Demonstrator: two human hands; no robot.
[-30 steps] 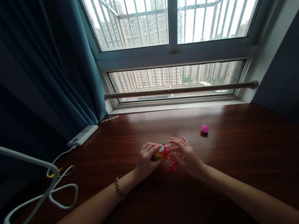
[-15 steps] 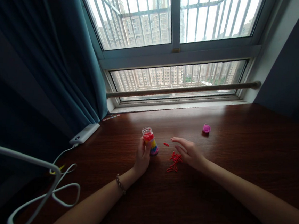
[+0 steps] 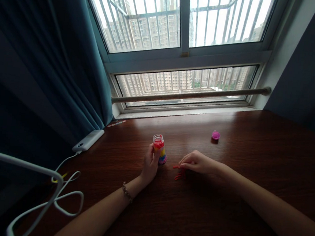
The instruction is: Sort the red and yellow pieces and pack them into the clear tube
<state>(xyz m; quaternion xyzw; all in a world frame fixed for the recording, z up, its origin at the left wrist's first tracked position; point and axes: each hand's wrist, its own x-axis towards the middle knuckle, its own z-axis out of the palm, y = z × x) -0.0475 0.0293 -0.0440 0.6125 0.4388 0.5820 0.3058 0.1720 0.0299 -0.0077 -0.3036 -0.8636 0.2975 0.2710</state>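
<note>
My left hand (image 3: 150,165) is wrapped around an uncapped clear jar (image 3: 163,153), which stands nearly upright on the table. Layers of pink, blue, yellow and red small pieces fill it, the red uppermost near the rim. To the right, my right hand (image 3: 196,161) has its fingers pinched together, low over a small pile of red hair ties (image 3: 179,177). At the fingertips a red hair tie sticks out to the left. My fingers hide part of the pile.
A pink cap (image 3: 216,135) lies on the brown wooden table (image 3: 248,148) at the back right. On the left are a white power bank (image 3: 89,140) and its looped white cable (image 3: 68,213). Beyond the table are a blue curtain (image 3: 55,50) and a barred window.
My right hand has come down onto the red pile, its spread fingers now pinched. The lone red piece no longer lies between jar and hand. The jar has tipped more upright.
</note>
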